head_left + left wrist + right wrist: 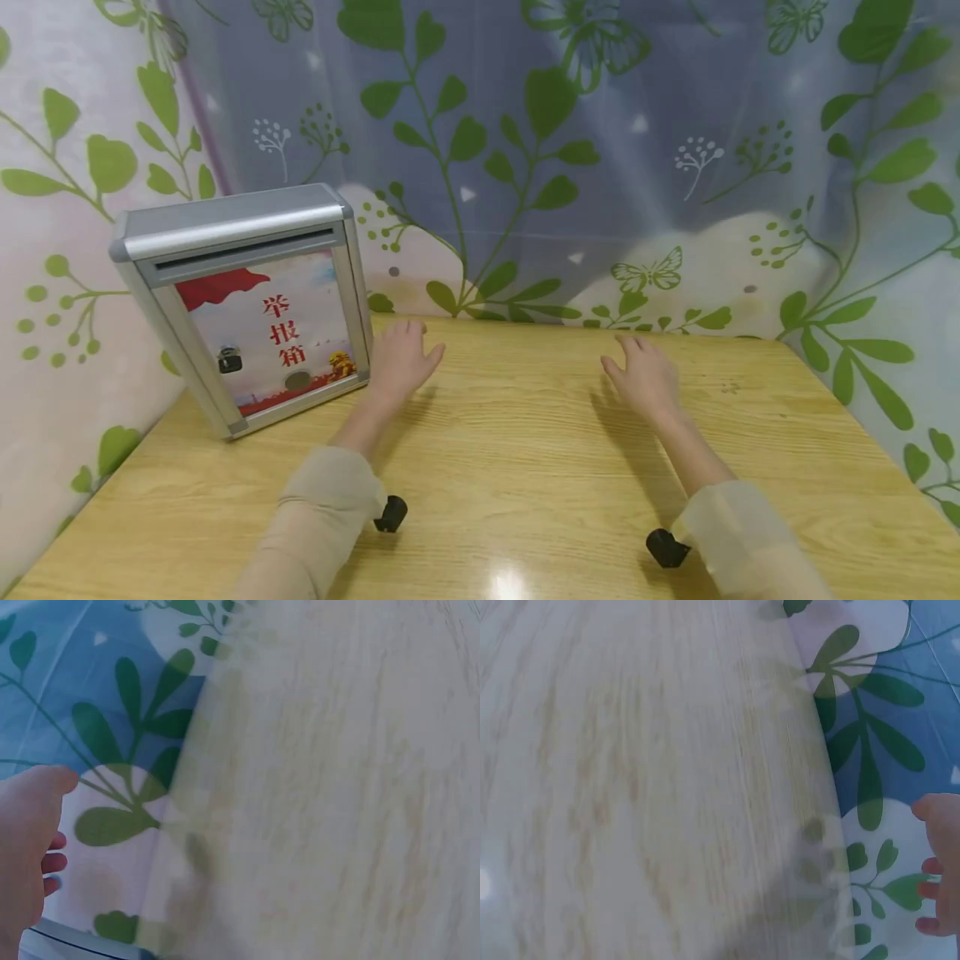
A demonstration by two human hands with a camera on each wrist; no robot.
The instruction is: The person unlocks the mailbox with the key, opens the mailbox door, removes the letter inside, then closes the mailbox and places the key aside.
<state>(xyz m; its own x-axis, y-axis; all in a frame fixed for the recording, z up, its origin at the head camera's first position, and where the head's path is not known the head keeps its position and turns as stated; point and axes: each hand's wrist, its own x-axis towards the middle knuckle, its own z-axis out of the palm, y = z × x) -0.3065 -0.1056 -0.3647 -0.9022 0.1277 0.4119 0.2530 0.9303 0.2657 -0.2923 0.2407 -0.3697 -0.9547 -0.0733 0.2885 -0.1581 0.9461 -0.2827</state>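
A silver metal box with a slot near its top and red lettering on its front panel stands at the left of the wooden table. A small black padlock hangs at its left side. My left hand is held just right of the box, fingers relaxed and holding nothing; its thumb shows in the left wrist view. Over the right half of the table, my right hand hovers with loosely bent fingers and nothing in it. The right wrist view catches its thumb and fingertips at the edge.
Behind the table hangs a curtain printed with green leaves and butterflies, which continues down both sides. Black wrist cameras stick out from the left sleeve and the right sleeve. A bright reflection lies on the table's near part.
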